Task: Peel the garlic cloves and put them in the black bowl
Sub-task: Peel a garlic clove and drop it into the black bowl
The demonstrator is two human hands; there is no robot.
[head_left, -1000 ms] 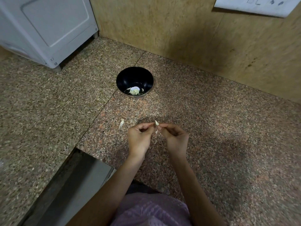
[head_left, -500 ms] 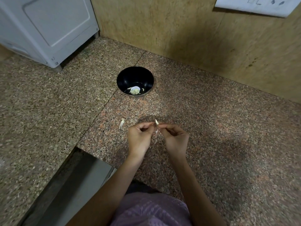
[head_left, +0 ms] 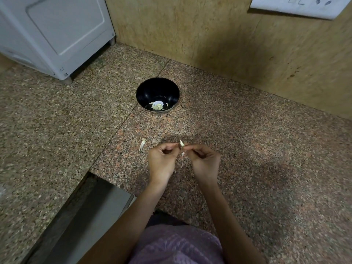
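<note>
A small pale garlic clove (head_left: 182,143) sticks up between my two hands, just above the granite counter. My left hand (head_left: 162,162) and my right hand (head_left: 204,161) both pinch it with curled fingers, their fingertips meeting at the clove. The black bowl (head_left: 148,86) stands on the counter beyond my hands and holds a few peeled cloves (head_left: 157,106) at its bottom. A loose scrap of garlic skin (head_left: 142,144) lies on the counter left of my left hand.
A white appliance (head_left: 57,33) stands at the back left on small feet. A tan wall (head_left: 219,40) closes the back, with a white switch plate (head_left: 297,5) at top right. The counter edge drops to a grey gap (head_left: 80,216) at lower left.
</note>
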